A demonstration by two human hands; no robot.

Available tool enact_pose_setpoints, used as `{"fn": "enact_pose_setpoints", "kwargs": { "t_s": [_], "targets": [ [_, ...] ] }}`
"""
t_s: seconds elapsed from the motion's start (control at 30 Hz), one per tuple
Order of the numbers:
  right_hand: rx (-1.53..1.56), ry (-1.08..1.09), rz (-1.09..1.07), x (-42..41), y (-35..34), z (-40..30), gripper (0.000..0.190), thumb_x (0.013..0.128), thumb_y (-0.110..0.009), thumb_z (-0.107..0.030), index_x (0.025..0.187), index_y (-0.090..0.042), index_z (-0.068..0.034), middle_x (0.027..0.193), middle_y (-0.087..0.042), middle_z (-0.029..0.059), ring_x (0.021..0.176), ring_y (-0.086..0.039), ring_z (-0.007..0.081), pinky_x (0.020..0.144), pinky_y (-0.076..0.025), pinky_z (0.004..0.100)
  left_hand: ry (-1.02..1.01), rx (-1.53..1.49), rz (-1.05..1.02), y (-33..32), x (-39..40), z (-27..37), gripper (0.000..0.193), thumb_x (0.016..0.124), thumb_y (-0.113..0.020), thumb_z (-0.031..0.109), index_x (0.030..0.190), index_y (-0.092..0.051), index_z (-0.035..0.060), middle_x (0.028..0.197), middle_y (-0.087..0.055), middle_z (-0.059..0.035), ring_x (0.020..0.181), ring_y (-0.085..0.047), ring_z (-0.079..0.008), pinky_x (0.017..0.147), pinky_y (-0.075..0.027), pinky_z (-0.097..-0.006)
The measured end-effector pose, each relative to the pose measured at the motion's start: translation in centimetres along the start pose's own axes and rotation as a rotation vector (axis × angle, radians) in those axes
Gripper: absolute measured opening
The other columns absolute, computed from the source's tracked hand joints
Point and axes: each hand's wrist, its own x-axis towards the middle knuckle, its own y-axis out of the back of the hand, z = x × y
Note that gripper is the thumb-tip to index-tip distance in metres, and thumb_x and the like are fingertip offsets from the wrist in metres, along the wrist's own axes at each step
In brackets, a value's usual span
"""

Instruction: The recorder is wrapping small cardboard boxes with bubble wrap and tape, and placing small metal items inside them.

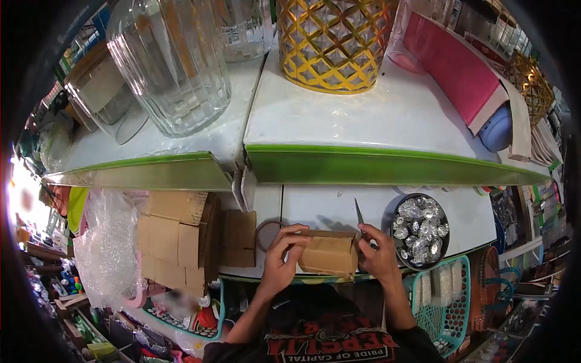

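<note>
A small brown cardboard box lies at the front edge of the lower white shelf. My left hand grips its upper left corner, thumb and fingers on either side of the rim. Scissors point away from me in my right hand, beside the box's right end; their blades look closed. Just right of that hand stands a round dark container filled with silvery, crinkled foil-like pieces. A round, flat, brownish-rimmed disc lies partly behind my left hand.
Stacked flattened cardboard and bubble wrap are at the left. A green-edged upper shelf holds a ribbed glass jar, a gold-patterned vessel and a pink box. Teal baskets flank me below.
</note>
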Motion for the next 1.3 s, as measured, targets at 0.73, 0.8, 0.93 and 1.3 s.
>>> {"fn": "enact_pose_setpoints", "kwargs": {
  "t_s": [0.73, 0.8, 0.93, 1.3],
  "targets": [
    [-0.018, -0.471, -0.479, 0.1, 1.3, -1.5, 0.066, 0.063, -0.086, -0.049, 0.106, -0.068, -0.003, 0.103, -0.068, 0.0109, 0.089, -0.069, 0.0300, 0.078, -0.057, 0.0386, 0.320, 0.472, -0.137, -1.1, 1.8, 1.0, 0.020, 0.097, -0.057, 0.011, 0.113, -0.068, 0.0036, 0.097, -0.060, -0.0119, 0.081, -0.063, -0.0233, 0.072, -0.051, -0.0325],
    [-0.028, -0.444, -0.499, 0.1, 1.2, -0.9, 0.068, 0.063, -0.085, -0.051, 0.109, -0.068, -0.003, 0.104, -0.067, 0.0102, 0.090, -0.069, 0.0295, 0.078, -0.057, 0.0388, 0.097, 0.513, -0.141, -1.4, 1.7, 1.3, 0.020, 0.094, -0.058, 0.010, 0.112, -0.068, 0.0053, 0.096, -0.061, -0.0106, 0.083, -0.064, -0.0264, 0.073, -0.051, -0.0360],
    [-0.071, -0.441, -0.600, 0.9, 1.6, -0.8, 0.073, 0.063, -0.084, -0.054, 0.111, -0.068, -0.002, 0.108, -0.066, 0.0095, 0.092, -0.069, 0.0289, 0.079, -0.057, 0.0394, -0.287, 0.701, -0.337, -1.9, 1.9, 1.8, 0.030, 0.078, -0.066, 0.003, 0.108, -0.068, 0.0056, 0.102, -0.062, -0.0068, 0.092, -0.064, -0.0264, 0.079, -0.051, -0.0389],
    [-0.105, -0.474, -0.686, 2.1, 1.8, -0.6, 0.073, 0.062, -0.085, -0.047, 0.117, -0.065, -0.003, 0.120, -0.065, 0.0175, 0.101, -0.067, 0.0339, 0.086, -0.056, 0.0412, -0.283, 1.078, -0.542, -2.9, 1.9, 3.9, 0.029, 0.068, -0.067, 0.005, 0.096, -0.064, 0.0031, 0.093, -0.060, -0.0079, 0.095, -0.061, -0.0204, 0.088, -0.041, -0.0343]
  ]
}}
